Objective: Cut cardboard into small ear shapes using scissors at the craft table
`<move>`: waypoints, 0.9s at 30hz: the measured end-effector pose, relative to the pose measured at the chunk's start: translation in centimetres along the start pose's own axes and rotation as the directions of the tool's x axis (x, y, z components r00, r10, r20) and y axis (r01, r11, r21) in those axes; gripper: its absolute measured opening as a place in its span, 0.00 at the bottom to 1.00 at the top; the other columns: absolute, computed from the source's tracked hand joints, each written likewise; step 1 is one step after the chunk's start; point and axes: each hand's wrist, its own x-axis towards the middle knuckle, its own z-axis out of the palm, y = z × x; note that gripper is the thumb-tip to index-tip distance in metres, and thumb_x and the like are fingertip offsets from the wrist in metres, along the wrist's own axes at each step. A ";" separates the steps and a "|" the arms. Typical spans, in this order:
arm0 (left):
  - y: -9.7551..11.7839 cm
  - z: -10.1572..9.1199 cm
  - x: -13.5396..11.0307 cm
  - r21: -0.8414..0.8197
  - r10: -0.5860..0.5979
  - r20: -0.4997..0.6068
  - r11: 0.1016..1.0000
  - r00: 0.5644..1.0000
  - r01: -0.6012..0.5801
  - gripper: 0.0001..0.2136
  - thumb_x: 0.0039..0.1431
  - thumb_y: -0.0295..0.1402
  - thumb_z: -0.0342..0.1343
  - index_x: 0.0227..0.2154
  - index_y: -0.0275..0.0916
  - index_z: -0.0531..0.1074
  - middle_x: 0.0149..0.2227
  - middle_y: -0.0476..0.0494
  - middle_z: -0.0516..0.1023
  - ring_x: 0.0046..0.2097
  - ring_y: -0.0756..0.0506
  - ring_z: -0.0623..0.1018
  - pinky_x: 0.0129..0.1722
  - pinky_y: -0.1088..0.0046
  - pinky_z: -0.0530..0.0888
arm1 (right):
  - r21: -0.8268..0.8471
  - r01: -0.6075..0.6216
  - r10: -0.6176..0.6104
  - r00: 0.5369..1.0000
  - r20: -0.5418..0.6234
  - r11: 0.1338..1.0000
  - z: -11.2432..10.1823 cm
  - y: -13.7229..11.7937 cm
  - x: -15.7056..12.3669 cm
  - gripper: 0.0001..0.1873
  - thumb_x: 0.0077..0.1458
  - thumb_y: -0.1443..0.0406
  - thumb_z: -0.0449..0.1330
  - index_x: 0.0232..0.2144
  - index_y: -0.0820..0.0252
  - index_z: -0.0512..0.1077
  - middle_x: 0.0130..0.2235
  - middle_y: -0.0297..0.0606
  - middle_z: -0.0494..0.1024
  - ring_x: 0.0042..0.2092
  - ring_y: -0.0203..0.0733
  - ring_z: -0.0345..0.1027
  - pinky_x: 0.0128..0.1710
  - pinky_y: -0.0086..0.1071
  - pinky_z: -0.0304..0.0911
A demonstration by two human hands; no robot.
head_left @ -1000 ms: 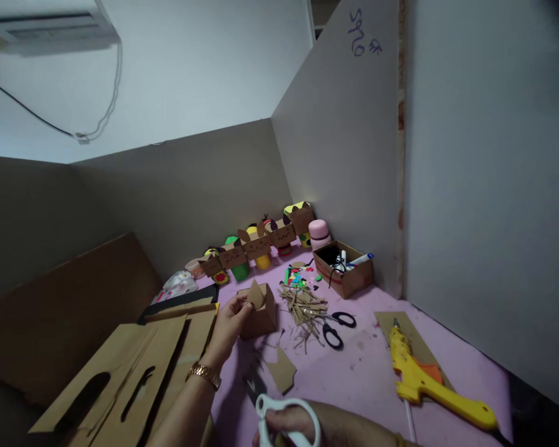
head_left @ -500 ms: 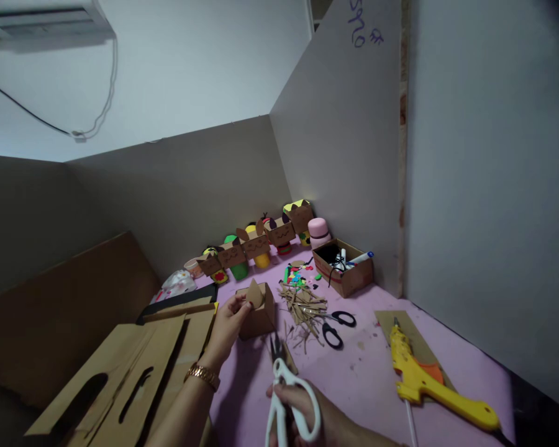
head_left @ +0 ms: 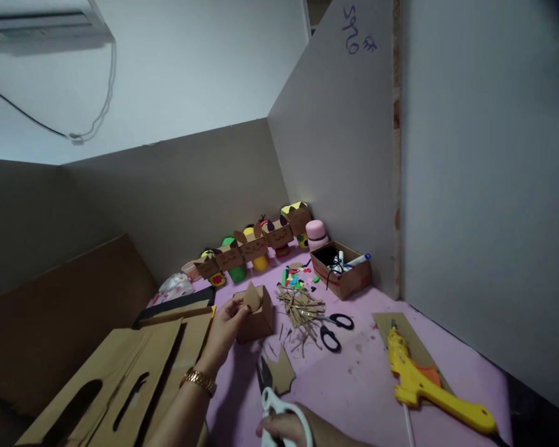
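The left hand (head_left: 227, 320) pinches a pointed card piece (head_left: 252, 297) between thumb and fingers at the top of the box (head_left: 257, 324), mid-bench (head_left: 349, 385); whether card and box touch is hard to tell. The right hand (head_left: 292, 428), near, grips the handles of the white scissors (head_left: 268, 397), whose blades point away, beside the loose card (head_left: 282, 371). For good work here, I would pinch lightly by the lower left edge, so the card doesn't bend and its outline shows against the box, judging its tilt from straight on. Blade tips are best low and aimed wide of the left fingers, clear of the strips (head_left: 300, 307) to the right.
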 end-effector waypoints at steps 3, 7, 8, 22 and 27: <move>0.1 0.0 -0.1 0.000 -0.009 -0.006 1.000 1.000 0.009 0.21 0.39 0.45 0.65 0.35 0.36 0.74 0.33 0.41 0.83 0.37 0.39 0.80 0.38 0.67 0.72 | 0.061 -0.012 0.012 1.000 -0.004 0.998 0.0 -0.1 -0.1 0.12 0.45 0.59 0.56 0.19 0.62 0.68 0.14 0.31 0.67 0.18 0.35 0.63 0.18 0.25 0.51; 0.1 0.0 -0.1 0.002 0.001 -0.008 1.000 1.000 -0.001 0.21 0.40 0.44 0.65 0.35 0.37 0.74 0.34 0.41 0.82 0.39 0.39 0.79 0.40 0.66 0.72 | 0.112 -0.033 0.034 0.999 -0.012 0.993 0.0 -0.4 0.0 0.15 0.46 0.56 0.56 0.22 0.64 0.67 0.14 0.35 0.71 0.15 0.35 0.63 0.15 0.23 0.51; 0.1 0.0 -0.1 0.004 0.005 -0.008 1.000 1.000 -0.005 0.20 0.40 0.44 0.65 0.35 0.37 0.74 0.34 0.41 0.82 0.40 0.39 0.79 0.41 0.66 0.72 | 0.121 -0.029 0.032 0.999 -0.021 0.992 0.0 -0.5 0.0 0.15 0.45 0.55 0.56 0.23 0.64 0.67 0.14 0.36 0.71 0.15 0.35 0.63 0.15 0.23 0.51; 1.7 0.5 -0.9 0.052 0.021 -0.037 0.998 0.999 -0.019 0.18 0.40 0.42 0.64 0.34 0.36 0.75 0.34 0.41 0.82 0.39 0.39 0.78 0.40 0.66 0.71 | 0.133 0.143 -0.120 0.978 -0.169 0.981 -1.0 -1.9 0.8 0.26 0.45 0.44 0.60 0.31 0.61 0.64 0.16 0.29 0.72 0.13 0.30 0.59 0.12 0.21 0.48; 1.8 0.6 -0.9 0.057 0.012 -0.032 0.998 0.999 -0.011 0.20 0.39 0.43 0.64 0.35 0.36 0.74 0.36 0.39 0.82 0.40 0.38 0.78 0.41 0.65 0.71 | 0.105 0.128 -0.113 0.984 -0.140 0.986 -1.1 -1.7 0.8 0.29 0.43 0.41 0.59 0.32 0.61 0.65 0.16 0.30 0.71 0.13 0.30 0.59 0.12 0.21 0.48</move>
